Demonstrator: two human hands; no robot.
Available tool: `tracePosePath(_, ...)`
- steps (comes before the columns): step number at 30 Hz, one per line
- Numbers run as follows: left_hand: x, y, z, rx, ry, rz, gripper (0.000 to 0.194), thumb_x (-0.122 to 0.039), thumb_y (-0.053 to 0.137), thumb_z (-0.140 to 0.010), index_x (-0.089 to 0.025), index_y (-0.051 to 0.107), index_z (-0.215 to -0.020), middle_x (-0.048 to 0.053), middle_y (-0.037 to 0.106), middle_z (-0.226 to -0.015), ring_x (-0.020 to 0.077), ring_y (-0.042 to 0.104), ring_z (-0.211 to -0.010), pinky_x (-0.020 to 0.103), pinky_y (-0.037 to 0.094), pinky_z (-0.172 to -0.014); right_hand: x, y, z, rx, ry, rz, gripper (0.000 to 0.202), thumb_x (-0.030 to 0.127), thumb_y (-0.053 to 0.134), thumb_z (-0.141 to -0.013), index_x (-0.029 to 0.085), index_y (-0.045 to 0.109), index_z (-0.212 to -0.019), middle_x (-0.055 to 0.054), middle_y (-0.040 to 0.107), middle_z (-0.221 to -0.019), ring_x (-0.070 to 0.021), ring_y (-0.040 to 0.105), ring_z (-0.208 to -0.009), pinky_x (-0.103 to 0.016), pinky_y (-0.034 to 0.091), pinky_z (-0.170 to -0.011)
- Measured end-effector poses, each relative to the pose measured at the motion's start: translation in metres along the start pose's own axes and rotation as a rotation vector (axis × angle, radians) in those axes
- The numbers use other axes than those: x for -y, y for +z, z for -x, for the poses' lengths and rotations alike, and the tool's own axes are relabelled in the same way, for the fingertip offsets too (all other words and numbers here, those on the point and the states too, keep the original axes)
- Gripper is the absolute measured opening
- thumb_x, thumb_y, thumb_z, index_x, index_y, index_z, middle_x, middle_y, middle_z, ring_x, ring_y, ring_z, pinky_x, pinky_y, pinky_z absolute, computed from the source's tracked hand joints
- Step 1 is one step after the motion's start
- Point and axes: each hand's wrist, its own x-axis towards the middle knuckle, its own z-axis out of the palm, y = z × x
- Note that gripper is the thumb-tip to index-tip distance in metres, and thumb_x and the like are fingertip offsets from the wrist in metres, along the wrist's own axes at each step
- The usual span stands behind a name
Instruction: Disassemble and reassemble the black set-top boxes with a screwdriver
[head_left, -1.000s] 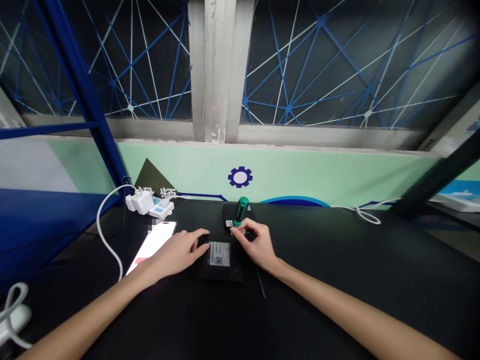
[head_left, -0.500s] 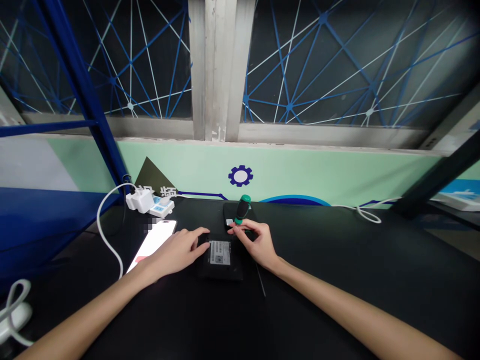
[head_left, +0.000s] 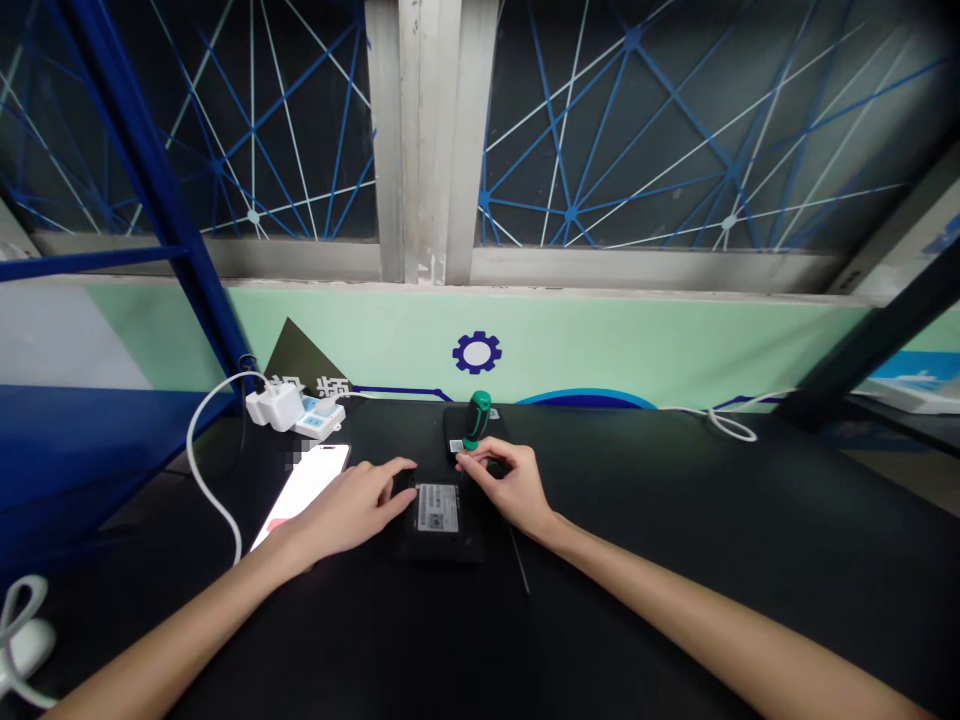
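A flat black device (head_left: 442,548) with a white printed label (head_left: 438,508) lies on the black table. At its upper left edge rests my left hand (head_left: 358,508), index finger and thumb spread apart and touching it. My right hand (head_left: 514,485) pinches a screwdriver (head_left: 478,417) with a green and black handle just below that handle. The screwdriver stands nearly upright over the device's upper right corner; its tip is too dark to make out. From beneath my right hand a thin metal rod (head_left: 519,562) sticks out toward me, its other end hidden.
Behind the screwdriver lies another black case (head_left: 453,420) with a small white label. A lit phone (head_left: 307,482) is left of my left hand, near a white power strip (head_left: 318,416) with a plugged adapter (head_left: 279,406). White cable (head_left: 196,460) curves along the left.
The screwdriver handle leaned to the right before and now stands more upright. My left hand keeps its place on the device. The whole view has shifted slightly.
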Motion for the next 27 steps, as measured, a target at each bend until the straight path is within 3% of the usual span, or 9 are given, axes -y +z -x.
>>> tracePosePath(9, 0.0018, 0.0007, -0.0015, -0.001, 0.009, 0.009, 0.049, -0.049, 0.04, -0.098, -0.024, 0.054, -0.138, -0.003, 0.063, -0.066, 0.0183, 0.059, -0.063, 0.027, 0.036, -0.058, 0.0029, 0.0008, -0.001, -0.001, 0.009, -0.028, 0.025, 0.042, 0.068, -0.088, 0.018, 0.072, -0.085, -0.008, 0.076, -0.077, -0.0193, 0.068, -0.063, -0.031, 0.056, -0.061)
tracePosePath(27, 0.0018, 0.0001, -0.0003, 0.01, 0.0, 0.015, 0.051, -0.051, 0.04, -0.098, -0.024, 0.054, -0.139, -0.001, 0.064, -0.069, 0.02, 0.061, -0.07, 0.027, 0.037, -0.06, -0.0022, 0.0006, 0.0005, -0.027, -0.011, 0.009, 0.024, 0.039, 0.071, -0.086, 0.018, 0.069, -0.076, -0.004, 0.071, -0.067, -0.0169, 0.063, -0.058, -0.029, 0.053, -0.057)
